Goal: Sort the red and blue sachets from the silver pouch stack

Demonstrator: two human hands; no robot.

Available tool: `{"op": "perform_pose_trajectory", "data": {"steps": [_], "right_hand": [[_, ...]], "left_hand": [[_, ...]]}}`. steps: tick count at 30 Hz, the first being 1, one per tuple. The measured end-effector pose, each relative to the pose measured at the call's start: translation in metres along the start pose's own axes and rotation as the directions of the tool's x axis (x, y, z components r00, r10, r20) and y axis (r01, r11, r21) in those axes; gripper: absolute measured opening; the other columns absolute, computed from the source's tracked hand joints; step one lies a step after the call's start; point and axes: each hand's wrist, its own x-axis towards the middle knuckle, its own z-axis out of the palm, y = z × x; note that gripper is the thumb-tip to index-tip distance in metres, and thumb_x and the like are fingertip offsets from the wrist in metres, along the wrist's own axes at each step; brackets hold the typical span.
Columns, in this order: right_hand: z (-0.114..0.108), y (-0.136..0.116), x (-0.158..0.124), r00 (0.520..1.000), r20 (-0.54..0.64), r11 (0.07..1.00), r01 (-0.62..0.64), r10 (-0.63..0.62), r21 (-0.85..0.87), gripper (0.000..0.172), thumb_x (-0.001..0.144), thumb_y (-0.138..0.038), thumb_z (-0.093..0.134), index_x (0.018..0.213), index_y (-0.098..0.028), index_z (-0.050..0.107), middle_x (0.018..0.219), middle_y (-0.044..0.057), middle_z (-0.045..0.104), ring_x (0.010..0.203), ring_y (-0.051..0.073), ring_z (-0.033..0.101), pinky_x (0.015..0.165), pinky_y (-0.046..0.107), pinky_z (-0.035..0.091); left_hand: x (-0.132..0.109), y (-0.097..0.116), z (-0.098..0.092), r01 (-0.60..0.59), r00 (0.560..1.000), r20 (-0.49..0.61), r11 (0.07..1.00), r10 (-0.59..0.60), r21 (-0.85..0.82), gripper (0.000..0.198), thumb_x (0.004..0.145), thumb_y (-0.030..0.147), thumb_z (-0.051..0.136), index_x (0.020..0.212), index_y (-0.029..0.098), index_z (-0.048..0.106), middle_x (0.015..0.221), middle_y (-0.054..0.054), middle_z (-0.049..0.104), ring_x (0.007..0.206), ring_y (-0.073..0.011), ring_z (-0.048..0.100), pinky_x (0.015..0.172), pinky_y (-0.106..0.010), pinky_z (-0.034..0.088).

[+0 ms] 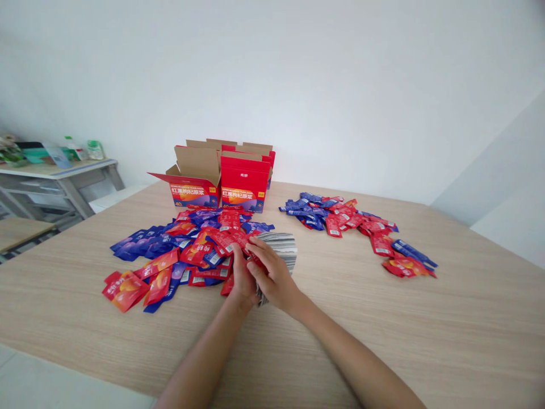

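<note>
My left hand (240, 279) and my right hand (272, 275) meet at the middle of a wooden table (426, 341). Together they grip a fanned stack of sachets (281, 249), silvery edges showing to the right, red faces on the left. My fingers are wrapped round the stack. Just to the left lies a big loose pile of red and blue sachets (179, 253), which the stack touches.
A second, smaller pile of red and blue sachets (353, 224) lies at the right back. Open red cartons (242, 182) stand at the table's far edge by the white wall. A grey shelf unit (59, 182) with small items stands at the left.
</note>
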Motion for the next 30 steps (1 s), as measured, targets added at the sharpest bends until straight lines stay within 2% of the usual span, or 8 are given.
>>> {"op": "perform_pose_trajectory", "data": {"steps": [4,8,13,15,19,21,26,30], "right_hand": [[-0.009,0.007,0.006,0.985,-0.157,0.997,-0.065,0.069,0.034,0.035,0.1,-0.033,0.049,0.133,-0.026,0.06,0.143,0.008,0.057,0.136,0.021,0.05,0.116,0.043,0.039],[-0.008,0.008,0.007,0.975,-0.199,0.994,-0.09,0.099,0.053,0.035,0.099,-0.036,0.051,0.131,-0.026,0.061,0.143,0.008,0.058,0.134,0.022,0.051,0.116,0.043,0.039],[0.002,-0.004,0.002,0.985,-0.041,0.979,-0.161,0.167,0.123,0.039,0.098,-0.038,0.052,0.134,-0.023,0.061,0.143,0.009,0.058,0.135,0.023,0.052,0.114,0.041,0.04],[0.004,-0.009,0.001,0.979,0.032,0.968,-0.206,0.204,0.14,0.042,0.098,-0.038,0.052,0.136,-0.021,0.059,0.142,0.01,0.059,0.134,0.023,0.052,0.114,0.042,0.04],[0.002,-0.012,0.002,0.961,0.136,0.962,-0.255,0.241,0.095,0.052,0.097,-0.037,0.053,0.146,-0.018,0.048,0.146,0.013,0.054,0.136,0.024,0.051,0.115,0.044,0.039],[-0.002,-0.008,0.004,0.958,0.145,0.964,-0.259,0.248,0.058,0.053,0.097,-0.036,0.052,0.147,-0.017,0.047,0.145,0.014,0.055,0.134,0.025,0.052,0.114,0.045,0.04],[-0.012,0.005,0.01,0.971,0.083,0.974,-0.222,0.226,-0.052,0.052,0.1,-0.036,0.045,0.145,-0.012,0.048,0.146,0.017,0.053,0.136,0.026,0.05,0.115,0.046,0.039],[-0.012,0.011,0.008,0.977,0.107,0.978,-0.174,0.186,-0.115,0.053,0.101,-0.032,0.044,0.15,-0.015,0.041,0.151,0.016,0.047,0.141,0.025,0.043,0.117,0.048,0.036]], "left_hand": [[-0.001,-0.016,0.004,0.11,0.993,0.052,0.994,-0.11,0.01,0.072,0.094,0.069,0.029,0.133,0.017,0.059,0.118,-0.012,0.071,0.124,-0.0282,0.06,0.106,-0.038,0.045],[-0.003,-0.017,0.006,0.153,0.987,0.044,0.988,-0.152,-0.001,0.076,0.094,0.07,0.024,0.134,0.015,0.059,0.121,-0.014,0.07,0.126,-0.0291,0.058,0.107,-0.039,0.045],[0.003,0.001,0.004,-0.072,0.996,-0.051,0.997,0.07,-0.029,0.07,0.096,0.066,0.027,0.105,0.013,0.071,0.095,-0.012,0.075,0.114,-0.0259,0.065,0.104,-0.034,0.046],[0.007,0.009,0.001,-0.107,0.992,-0.076,0.994,0.105,-0.023,0.071,0.095,0.068,0.026,0.091,0.013,0.072,0.082,-0.01,0.073,0.102,-0.0248,0.069,0.1,-0.033,0.048],[0.012,0.017,-0.003,-0.14,0.986,-0.098,0.99,0.137,-0.018,0.073,0.095,0.069,0.023,0.092,0.016,0.072,0.084,-0.008,0.075,0.092,-0.0233,0.072,0.096,-0.034,0.052],[0.01,0.016,-0.002,-0.105,0.991,-0.088,0.994,0.104,-0.009,0.071,0.095,0.069,0.025,0.095,0.016,0.072,0.088,-0.008,0.076,0.095,-0.0241,0.072,0.095,-0.034,0.052],[-0.001,0.005,0.009,0.143,0.987,-0.082,0.986,-0.136,0.086,0.077,0.093,0.071,0.023,0.116,0.013,0.068,0.096,-0.014,0.076,0.105,-0.0319,0.07,0.094,-0.046,0.054],[-0.005,0.002,0.016,0.161,0.984,-0.087,0.982,-0.153,0.097,0.079,0.094,0.071,0.019,0.123,0.013,0.065,0.1,-0.015,0.075,0.109,-0.032,0.069,0.096,-0.048,0.052]]}}
